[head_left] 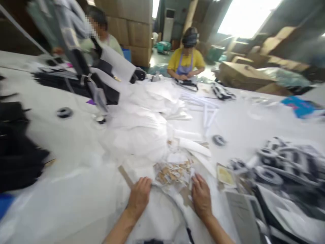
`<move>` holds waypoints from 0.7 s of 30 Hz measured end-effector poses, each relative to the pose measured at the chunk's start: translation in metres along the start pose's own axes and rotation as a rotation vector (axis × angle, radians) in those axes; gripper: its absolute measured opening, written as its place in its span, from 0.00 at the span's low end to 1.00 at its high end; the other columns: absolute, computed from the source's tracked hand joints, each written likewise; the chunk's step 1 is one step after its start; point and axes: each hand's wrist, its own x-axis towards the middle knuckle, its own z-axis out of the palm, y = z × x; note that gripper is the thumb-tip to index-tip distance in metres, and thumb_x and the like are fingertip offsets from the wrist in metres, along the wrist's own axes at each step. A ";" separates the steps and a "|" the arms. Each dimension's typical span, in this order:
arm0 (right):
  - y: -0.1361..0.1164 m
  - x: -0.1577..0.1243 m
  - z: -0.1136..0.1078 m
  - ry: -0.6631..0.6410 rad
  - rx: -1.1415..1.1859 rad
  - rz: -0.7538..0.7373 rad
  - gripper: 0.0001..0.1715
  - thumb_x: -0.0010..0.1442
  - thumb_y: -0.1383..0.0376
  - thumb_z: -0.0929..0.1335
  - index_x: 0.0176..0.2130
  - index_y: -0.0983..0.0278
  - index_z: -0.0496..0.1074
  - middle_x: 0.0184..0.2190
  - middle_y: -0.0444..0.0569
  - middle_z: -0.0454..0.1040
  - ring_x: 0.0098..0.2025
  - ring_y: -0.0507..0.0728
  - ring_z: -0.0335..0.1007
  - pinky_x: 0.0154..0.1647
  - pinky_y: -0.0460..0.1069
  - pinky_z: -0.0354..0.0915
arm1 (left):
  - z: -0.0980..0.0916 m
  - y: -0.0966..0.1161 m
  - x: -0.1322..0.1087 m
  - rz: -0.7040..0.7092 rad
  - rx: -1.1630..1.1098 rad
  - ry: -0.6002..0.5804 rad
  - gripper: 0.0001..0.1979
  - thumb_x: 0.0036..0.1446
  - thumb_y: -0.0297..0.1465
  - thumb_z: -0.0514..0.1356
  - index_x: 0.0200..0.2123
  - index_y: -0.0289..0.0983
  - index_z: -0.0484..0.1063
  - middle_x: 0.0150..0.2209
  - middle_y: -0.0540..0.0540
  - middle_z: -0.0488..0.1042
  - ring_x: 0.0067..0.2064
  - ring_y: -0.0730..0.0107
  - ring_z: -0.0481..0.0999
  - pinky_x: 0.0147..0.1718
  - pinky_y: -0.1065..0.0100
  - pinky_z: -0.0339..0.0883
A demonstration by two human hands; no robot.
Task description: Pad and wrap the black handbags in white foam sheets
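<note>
Two bare hands work low over the white counter (83,200), set apart on either side of a curving grey cord (174,202). The left hand (139,197) has its fingers curled and appears to pinch the cord's upper end, probably so that the loose length stays under control; the rest bows down toward the near edge, where its tip looks black. A flat grey-brown strip (125,176) slants out from beside that hand, though blur hides whether the fingers touch it. The right hand (202,197) has bent fingers at the edge of a clear bag of small tan pieces (174,172); whether it grips anything I cannot tell. The bag lies just beyond both hands, seemingly to keep such small pieces together and within easy reach. Behind it, a heap of white cloth (139,135) takes up the middle of the counter, likely pushed back to leave working room in front. Black-and-white rolls (269,166) are gathered on the right near a grey box (242,217), perhaps as stock at arm's length. Across the counter, a co-worker in a yellow top (186,62) bends over dark material.
</note>
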 end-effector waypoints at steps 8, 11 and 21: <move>0.033 0.074 -0.054 0.149 0.126 0.088 0.18 0.65 0.59 0.59 0.47 0.60 0.74 0.47 0.53 0.77 0.51 0.60 0.70 0.55 0.57 0.64 | 0.053 -0.039 -0.009 0.120 0.096 0.139 0.18 0.61 0.22 0.48 0.45 0.42 0.74 0.48 0.43 0.77 0.51 0.54 0.74 0.51 0.52 0.67; 0.063 0.141 -0.077 0.206 -0.037 0.262 0.23 0.64 0.61 0.58 0.52 0.66 0.70 0.49 0.58 0.75 0.50 0.60 0.70 0.54 0.56 0.65 | 0.057 -0.047 -0.008 0.141 0.087 0.172 0.14 0.63 0.27 0.49 0.43 0.43 0.74 0.44 0.45 0.78 0.48 0.56 0.75 0.49 0.55 0.69; 0.206 0.175 -0.152 0.063 -0.480 0.806 0.36 0.56 0.53 0.67 0.56 0.74 0.67 0.54 0.74 0.68 0.55 0.74 0.66 0.50 0.66 0.64 | 0.036 -0.049 0.006 0.302 0.037 0.298 0.16 0.69 0.37 0.45 0.38 0.41 0.71 0.36 0.48 0.78 0.38 0.64 0.76 0.42 0.64 0.68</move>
